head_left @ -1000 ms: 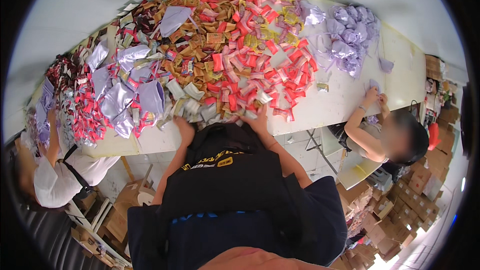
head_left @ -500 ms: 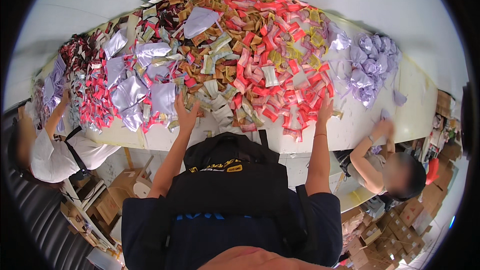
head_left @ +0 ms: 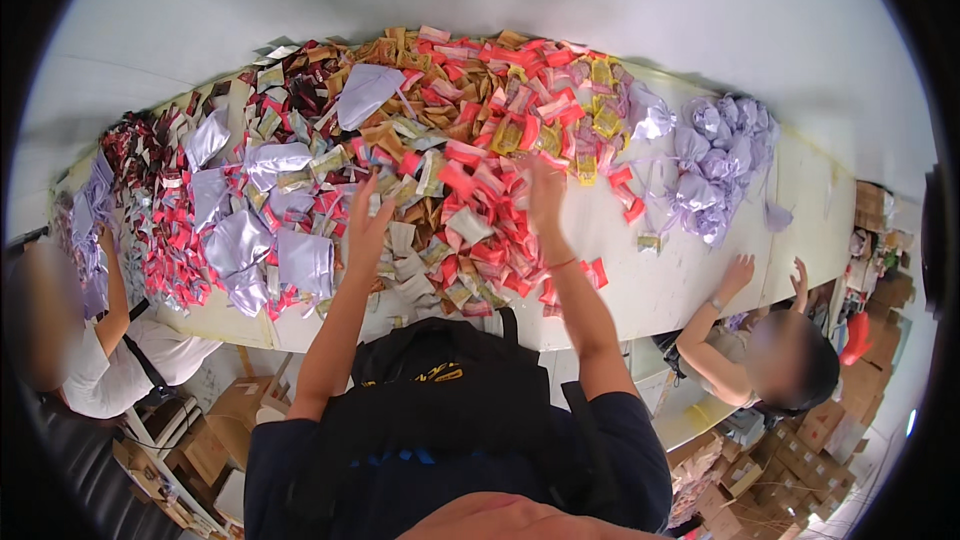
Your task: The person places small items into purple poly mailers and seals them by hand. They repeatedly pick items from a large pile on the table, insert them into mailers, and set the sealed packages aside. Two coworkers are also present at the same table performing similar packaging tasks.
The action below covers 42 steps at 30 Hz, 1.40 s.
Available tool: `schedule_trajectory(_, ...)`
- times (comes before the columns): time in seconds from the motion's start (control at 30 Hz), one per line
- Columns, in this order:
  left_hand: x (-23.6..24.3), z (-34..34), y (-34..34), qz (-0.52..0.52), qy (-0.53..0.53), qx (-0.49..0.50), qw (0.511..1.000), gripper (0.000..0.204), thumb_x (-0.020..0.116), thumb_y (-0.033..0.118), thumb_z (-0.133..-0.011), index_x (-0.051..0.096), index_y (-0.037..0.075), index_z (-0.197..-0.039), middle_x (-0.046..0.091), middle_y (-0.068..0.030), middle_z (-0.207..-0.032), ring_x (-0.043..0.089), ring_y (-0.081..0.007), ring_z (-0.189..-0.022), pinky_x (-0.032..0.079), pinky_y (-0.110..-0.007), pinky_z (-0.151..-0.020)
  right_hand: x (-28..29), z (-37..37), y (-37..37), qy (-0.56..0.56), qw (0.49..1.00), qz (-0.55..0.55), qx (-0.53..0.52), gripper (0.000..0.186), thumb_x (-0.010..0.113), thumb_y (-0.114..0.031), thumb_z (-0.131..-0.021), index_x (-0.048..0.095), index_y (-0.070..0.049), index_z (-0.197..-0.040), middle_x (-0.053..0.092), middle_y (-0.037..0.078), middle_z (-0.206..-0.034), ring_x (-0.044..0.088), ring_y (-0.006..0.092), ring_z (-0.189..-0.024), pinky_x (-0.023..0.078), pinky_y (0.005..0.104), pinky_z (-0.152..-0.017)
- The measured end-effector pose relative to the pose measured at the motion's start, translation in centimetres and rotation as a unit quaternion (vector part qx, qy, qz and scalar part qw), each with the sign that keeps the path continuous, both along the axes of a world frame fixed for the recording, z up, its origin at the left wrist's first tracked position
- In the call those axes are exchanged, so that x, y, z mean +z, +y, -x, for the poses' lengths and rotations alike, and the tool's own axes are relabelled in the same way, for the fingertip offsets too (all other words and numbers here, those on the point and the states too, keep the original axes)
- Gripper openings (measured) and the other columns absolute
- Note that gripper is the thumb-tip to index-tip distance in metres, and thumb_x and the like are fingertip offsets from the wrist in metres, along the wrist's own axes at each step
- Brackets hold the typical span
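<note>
- Wrapped packets lie heaped along the table before you, loose and in mixed colours; much appears left.
- Bunched lilac pouches cluster at the right, seemingly done; flat lilac pouches lie on the heap's left.
- Your left hand is spread wide, apparently empty; your right hand blurs over red ones, so I cannot tell its hold.

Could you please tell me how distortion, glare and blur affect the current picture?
In the head view, fisheye distortion bows the white table and the corners go black; in the same head view, light glints off the lilac satin pouches, and the right hand and a red packet look motion-blurred.
</note>
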<state>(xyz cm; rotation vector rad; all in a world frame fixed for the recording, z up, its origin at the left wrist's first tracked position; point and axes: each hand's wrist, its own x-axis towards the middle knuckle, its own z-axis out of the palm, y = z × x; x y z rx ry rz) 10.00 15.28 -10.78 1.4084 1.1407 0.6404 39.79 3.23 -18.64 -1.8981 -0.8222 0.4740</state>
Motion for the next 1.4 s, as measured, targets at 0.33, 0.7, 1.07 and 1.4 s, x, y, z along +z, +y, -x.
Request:
schedule_trajectory(0.33, -3.4, 13.1, -1.5, -0.249, 0.36, 0.118, 0.891, 0.087, 0.077, 0.028, -0.065, 0.032, 0.01, -0.138, 0.032, -0.0209, -0.14, 0.03, -0.0406, -0.128, 0.025, -0.047, -0.105, -9.0, -27.4, 5.6, -0.173, 0.91, 0.377, -0.024, 0.101, 0.048, -0.078, -0.068, 0.025, -0.016, -0.144, 0.033, 0.018, -0.142, 0.023, 0.0404, -0.133, 0.019, 0.0547, -0.106)
schedule_trajectory(0.7, -2.3, 17.1, -2.5, -0.243, 0.393, 0.092, 0.882, 0.055, 0.075, 0.011, -0.064, 0.048, 0.005, -0.112, 0.045, -0.0161, -0.124, 0.041, -0.0375, -0.116, 0.038, -0.043, -0.093, -0.1, -5.2, 7.3, -0.202, 0.979, -0.002, -0.002, 0.046, 0.071, -0.031, -0.077, 0.059, -0.001, -0.111, 0.059, 0.02, -0.104, 0.055, 0.0328, -0.099, 0.042, 0.0378, -0.088)
schedule_trajectory(1.07, 4.5, 17.6, -3.8, -0.211, 0.226, 0.198, 0.93, 0.009, 0.055, 0.008, -0.088, 0.048, 0.002, -0.088, 0.054, -0.0103, -0.074, 0.055, -0.0189, -0.064, 0.044, -0.03, -0.059, 3.9, -2.0, 1.8, 0.364, 0.926, -0.095, -0.011, 0.027, 0.052, -0.025, -0.093, 0.061, -0.002, -0.104, 0.062, 0.002, -0.095, 0.057, 0.0106, -0.087, 0.047, 0.0237, -0.074)
schedule_trajectory(1.4, 8.8, 15.4, -11.5, -0.228, 0.202, -0.011, 0.952, 0.027, 0.046, -0.012, -0.073, 0.064, 0.002, -0.087, 0.057, -0.0139, -0.089, 0.058, -0.0313, -0.082, 0.045, -0.034, -0.07, 2.2, -2.7, 1.6, -0.019, 0.991, 0.126, -0.051, 0.041, 0.068, -0.027, -0.076, 0.055, -0.001, -0.104, 0.063, 0.017, -0.095, 0.061, 0.0304, -0.093, 0.05, 0.038, -0.076)
